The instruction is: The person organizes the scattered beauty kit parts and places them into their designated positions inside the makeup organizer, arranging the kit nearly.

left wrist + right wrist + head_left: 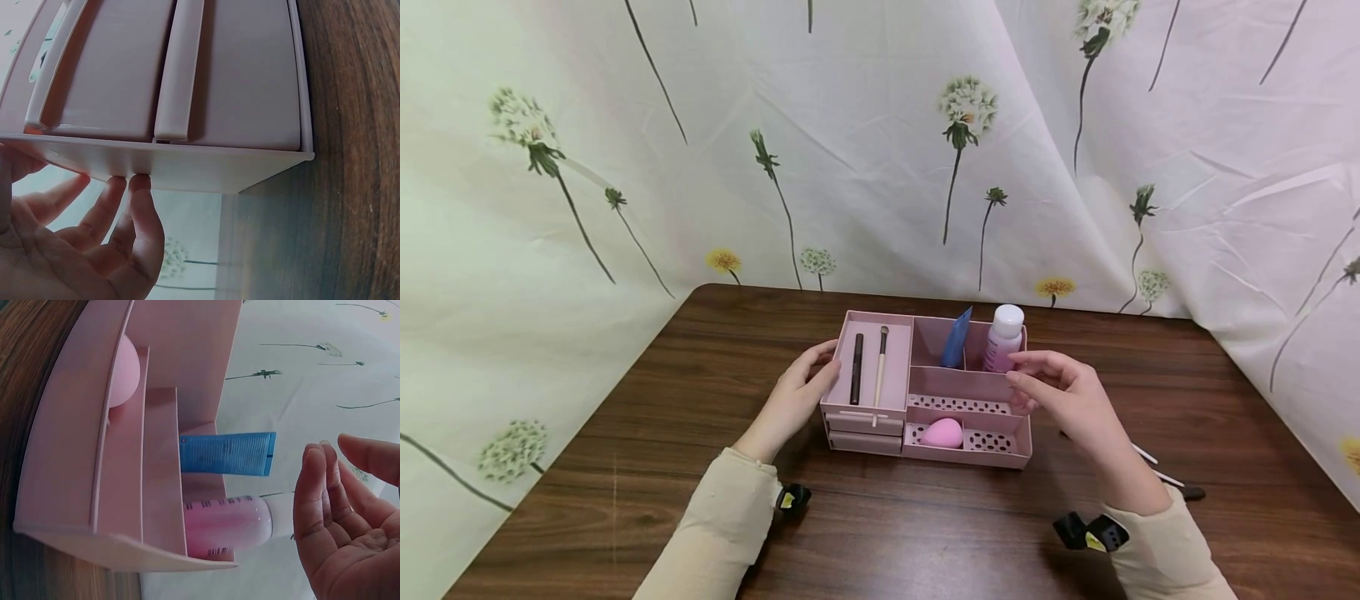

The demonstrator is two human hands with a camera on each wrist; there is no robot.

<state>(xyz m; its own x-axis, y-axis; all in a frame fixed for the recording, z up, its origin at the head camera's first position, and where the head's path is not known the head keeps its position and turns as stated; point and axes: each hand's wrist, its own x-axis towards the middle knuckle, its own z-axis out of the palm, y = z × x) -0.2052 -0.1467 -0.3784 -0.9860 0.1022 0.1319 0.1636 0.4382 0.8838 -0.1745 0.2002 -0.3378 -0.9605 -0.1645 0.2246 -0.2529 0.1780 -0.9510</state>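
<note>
A pink desktop organizer [967, 382] stands on the wooden table. My left hand [797, 392] rests against its left side wall, fingertips touching it in the left wrist view. My right hand [1067, 392] hovers by the right end with nothing between thumb and fingers, close to a white-capped bottle of pink liquid [1002, 339]. Beside that bottle a blue tube [228, 454] stands in the back compartments. A pink makeup sponge [943, 433] sits in the front compartment. On the organizer's left top tray lie a dark slim pen-like stick [856, 369] and a makeup brush [882, 367].
Two small drawers [865, 433] are closed beneath the top tray. Partly hidden by my right forearm, a few slim white and dark sticks [1172, 481] lie on the table [647, 467]. A flower-print cloth [865, 167] hangs behind the table.
</note>
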